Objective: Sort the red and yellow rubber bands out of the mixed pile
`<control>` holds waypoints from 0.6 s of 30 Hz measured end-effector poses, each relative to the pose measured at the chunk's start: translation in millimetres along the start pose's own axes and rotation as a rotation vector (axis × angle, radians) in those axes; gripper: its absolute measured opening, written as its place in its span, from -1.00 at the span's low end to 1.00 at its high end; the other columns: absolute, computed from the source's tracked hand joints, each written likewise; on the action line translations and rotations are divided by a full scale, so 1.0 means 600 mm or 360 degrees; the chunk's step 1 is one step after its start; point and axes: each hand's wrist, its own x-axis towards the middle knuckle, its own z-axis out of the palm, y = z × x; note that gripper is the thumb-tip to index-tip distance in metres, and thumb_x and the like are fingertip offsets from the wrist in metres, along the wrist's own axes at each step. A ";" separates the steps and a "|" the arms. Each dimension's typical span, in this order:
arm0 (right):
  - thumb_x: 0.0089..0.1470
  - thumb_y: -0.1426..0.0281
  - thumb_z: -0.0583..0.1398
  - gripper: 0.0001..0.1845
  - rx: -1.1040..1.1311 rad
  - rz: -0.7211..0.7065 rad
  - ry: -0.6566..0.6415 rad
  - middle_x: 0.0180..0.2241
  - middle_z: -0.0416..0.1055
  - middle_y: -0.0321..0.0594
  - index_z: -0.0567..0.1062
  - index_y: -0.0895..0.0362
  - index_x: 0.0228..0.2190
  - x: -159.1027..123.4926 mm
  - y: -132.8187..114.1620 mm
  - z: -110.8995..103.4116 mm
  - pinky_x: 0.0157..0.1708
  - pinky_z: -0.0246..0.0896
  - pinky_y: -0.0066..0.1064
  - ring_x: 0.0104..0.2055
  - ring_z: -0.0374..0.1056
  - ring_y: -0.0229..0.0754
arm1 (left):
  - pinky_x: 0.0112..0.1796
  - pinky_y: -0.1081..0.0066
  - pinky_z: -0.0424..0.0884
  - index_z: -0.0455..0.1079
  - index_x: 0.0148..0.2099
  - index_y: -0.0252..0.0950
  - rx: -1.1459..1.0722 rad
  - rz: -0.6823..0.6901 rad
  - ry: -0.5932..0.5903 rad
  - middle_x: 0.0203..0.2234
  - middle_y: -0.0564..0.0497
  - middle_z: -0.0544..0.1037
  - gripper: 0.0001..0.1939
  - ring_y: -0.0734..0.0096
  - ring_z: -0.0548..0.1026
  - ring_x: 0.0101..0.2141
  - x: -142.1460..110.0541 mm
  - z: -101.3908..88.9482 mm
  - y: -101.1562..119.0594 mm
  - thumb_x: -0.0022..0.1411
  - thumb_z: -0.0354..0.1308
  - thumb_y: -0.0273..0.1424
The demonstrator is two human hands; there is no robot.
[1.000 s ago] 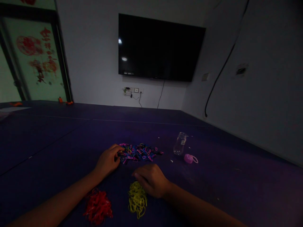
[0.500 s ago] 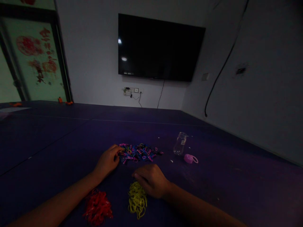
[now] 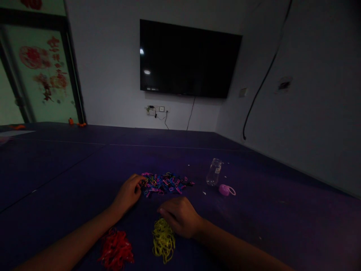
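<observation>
Looks like the picking-through step, with the left hand (image 3: 128,194) right at the left edge of the mixed band pile (image 3: 166,183). Got those fingers bent, tips at the bands, can't tell if pinching one. Got the right hand (image 3: 180,217) on the pile's near side by the yellow bands (image 3: 164,241), fingers curled together, can't see if gripping anything. Also red bands (image 3: 117,250) nearer and left of the pile, clear bottle (image 3: 213,174) to its right. Probably calls for a light pinch, teasing one band loose.

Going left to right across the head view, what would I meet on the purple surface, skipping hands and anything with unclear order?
Red rubber bands, yellow rubber bands, clear bottle, pink cap.
</observation>
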 end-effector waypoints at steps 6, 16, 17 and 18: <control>0.27 0.34 -0.16 -0.59 -0.0031 -0.0024 -0.0006 -0.52 0.41 -0.21 0.41 0.16 -0.40 0.000 0.001 0.001 -0.48 0.10 -0.44 -0.50 0.31 -0.26 | -0.29 0.38 0.40 0.40 -0.15 -0.28 -0.0019 -0.0036 0.0139 -0.36 0.00 0.45 -0.63 0.33 0.46 -0.35 0.002 -0.007 0.010 0.02 -0.05 -0.64; 0.24 0.39 -0.06 -0.68 0.0076 0.0041 0.0112 -0.17 0.46 -0.12 0.47 0.16 -0.24 0.004 -0.004 -0.003 -0.18 0.26 -0.44 -0.15 0.38 -0.23 | -0.29 0.37 0.44 0.35 -0.07 -0.24 -0.0201 0.0236 0.0265 -0.34 0.02 0.43 -0.67 0.38 0.45 -0.35 -0.002 -0.010 0.025 0.12 -0.04 -0.55; 0.23 0.40 -0.05 -0.69 0.0088 0.0056 0.0127 -0.10 0.43 -0.12 0.47 0.15 -0.20 0.005 -0.004 -0.003 -0.12 0.26 -0.42 -0.09 0.36 -0.22 | -0.28 0.37 0.43 0.35 -0.06 -0.24 -0.0196 0.0300 0.0250 -0.35 0.02 0.43 -0.67 0.38 0.44 -0.35 -0.003 -0.009 0.027 0.13 -0.04 -0.55; 0.22 0.40 -0.03 -0.70 0.0090 0.0081 0.0131 -0.05 0.41 -0.12 0.47 0.15 -0.17 0.005 -0.004 -0.003 -0.09 0.25 -0.40 -0.04 0.34 -0.21 | -0.27 0.37 0.43 0.34 -0.05 -0.23 -0.0188 0.0353 0.0232 -0.35 0.02 0.43 -0.67 0.39 0.44 -0.35 -0.003 -0.008 0.028 0.15 -0.05 -0.54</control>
